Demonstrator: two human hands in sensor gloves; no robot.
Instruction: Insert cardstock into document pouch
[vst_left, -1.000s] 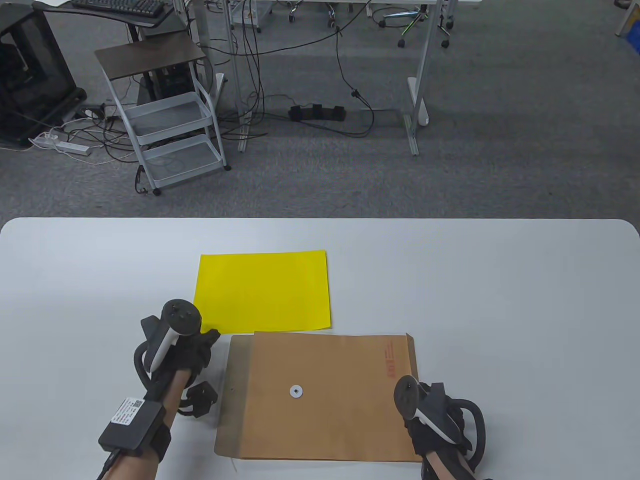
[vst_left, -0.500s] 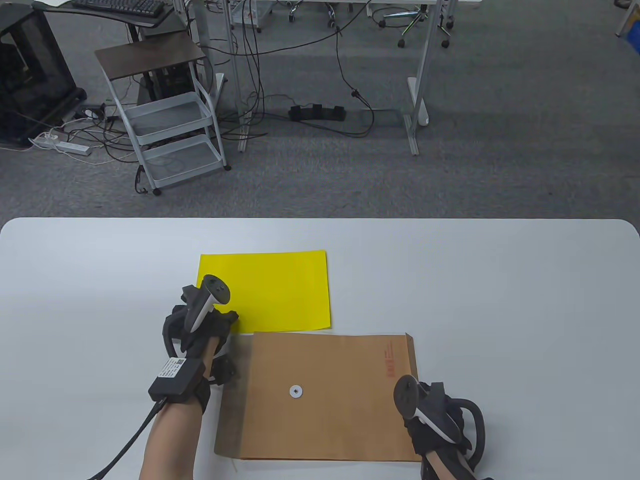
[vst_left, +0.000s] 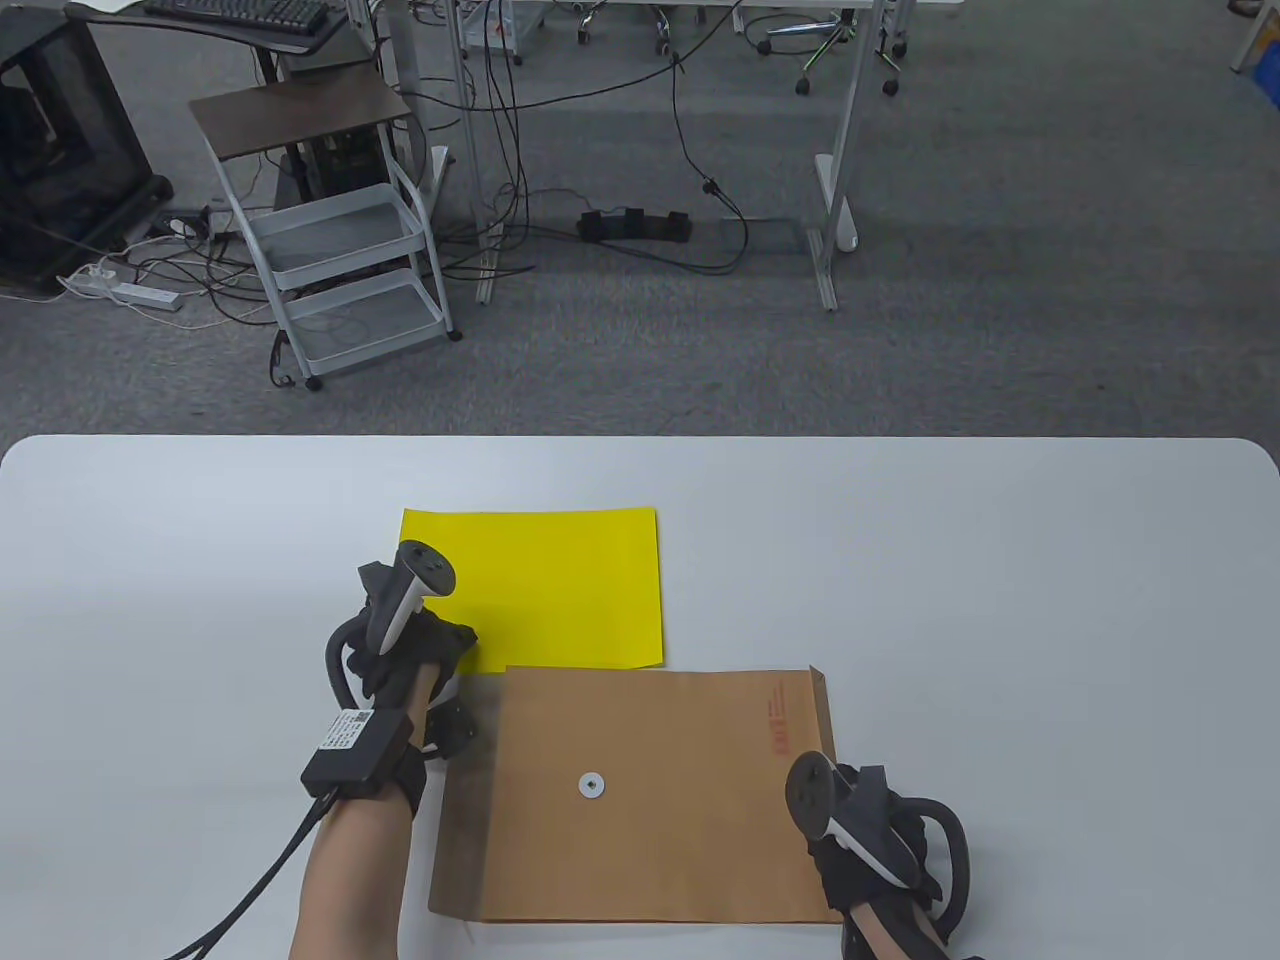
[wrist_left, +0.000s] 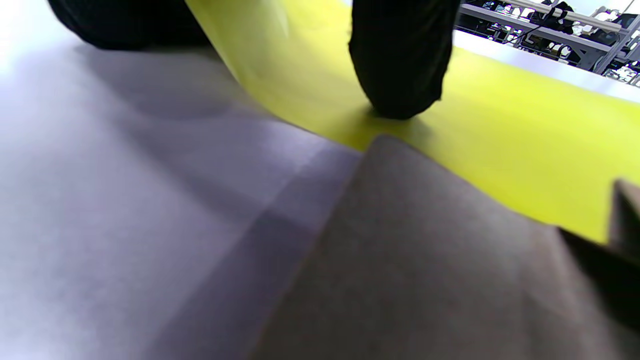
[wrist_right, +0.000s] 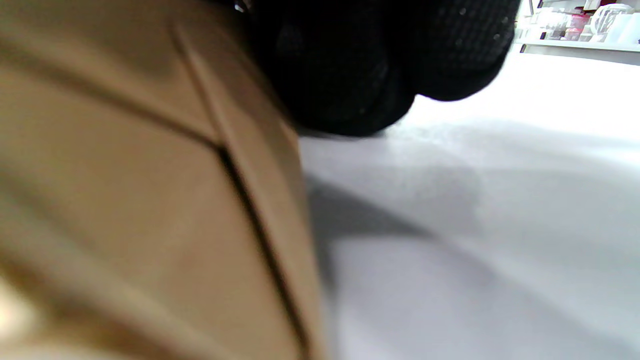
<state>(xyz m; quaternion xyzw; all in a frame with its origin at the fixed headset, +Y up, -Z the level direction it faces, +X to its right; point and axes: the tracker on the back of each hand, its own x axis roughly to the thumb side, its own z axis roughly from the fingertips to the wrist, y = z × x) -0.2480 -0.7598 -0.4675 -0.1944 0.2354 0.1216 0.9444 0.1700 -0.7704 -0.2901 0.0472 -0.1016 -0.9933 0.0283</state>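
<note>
The left hand (vst_left: 405, 655) presses a fingertip (wrist_left: 397, 90) on the yellow cardstock (vst_left: 545, 585) – slide it gently toward the brown document pouch (vst_left: 650, 790) just beside. The right hand (vst_left: 880, 850) holds the pouch's corner.

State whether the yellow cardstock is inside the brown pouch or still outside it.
Outside. The yellow cardstock lies flat on the table beyond the pouch, with the left hand on its near corner.

On the table (vst_left: 1000, 600), the cardstock (vst_left: 550, 580) lies at 11 o'clock from the document pouch (vst_left: 660, 790), their edges meeting. The left hand (vst_left: 405, 650) sits on the cardstock's 7 o'clock corner; the right hand (vst_left: 870, 840) sits at the pouch's 4 o'clock corner.
</note>
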